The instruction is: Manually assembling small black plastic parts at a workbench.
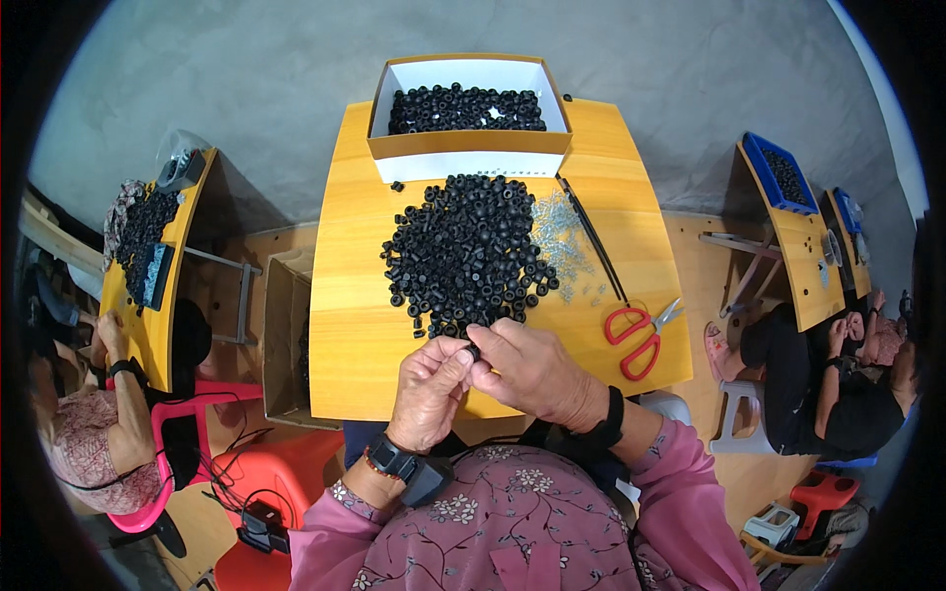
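At the near edge of the pile, my left hand and my right hand meet fingertip to fingertip. Between them they pinch a small black round part, mostly covered by the fingers. Just beyond lies a wide heap of small black ring-shaped and capped parts. Many small silvery metal pieces, perhaps screws, are scattered along the heap's right side. Two thin black rods lie side by side to the right of these. Red-handled scissors rest near the right edge, blades apart.
A white-lined box with more black parts stands at the far end of the yellow table. On the floor at left is an open cardboard box, beside a red chair. People work at other tables on both sides.
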`<control>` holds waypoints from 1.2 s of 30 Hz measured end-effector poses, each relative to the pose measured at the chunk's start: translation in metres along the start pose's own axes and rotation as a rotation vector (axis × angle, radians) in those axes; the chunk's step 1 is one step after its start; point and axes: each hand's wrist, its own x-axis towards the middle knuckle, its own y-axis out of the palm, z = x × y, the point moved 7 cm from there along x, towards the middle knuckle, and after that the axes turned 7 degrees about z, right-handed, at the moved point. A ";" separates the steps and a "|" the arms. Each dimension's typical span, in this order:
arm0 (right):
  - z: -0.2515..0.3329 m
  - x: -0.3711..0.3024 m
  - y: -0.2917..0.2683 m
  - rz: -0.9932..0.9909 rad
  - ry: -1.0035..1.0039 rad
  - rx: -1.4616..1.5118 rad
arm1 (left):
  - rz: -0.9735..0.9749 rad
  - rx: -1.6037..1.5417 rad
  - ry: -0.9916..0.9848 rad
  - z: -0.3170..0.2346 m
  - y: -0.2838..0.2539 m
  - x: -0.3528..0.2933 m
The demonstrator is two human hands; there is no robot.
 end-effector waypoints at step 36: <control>-0.005 0.022 0.002 -0.026 -0.039 0.161 | -0.020 -0.034 0.066 -0.026 -0.001 0.002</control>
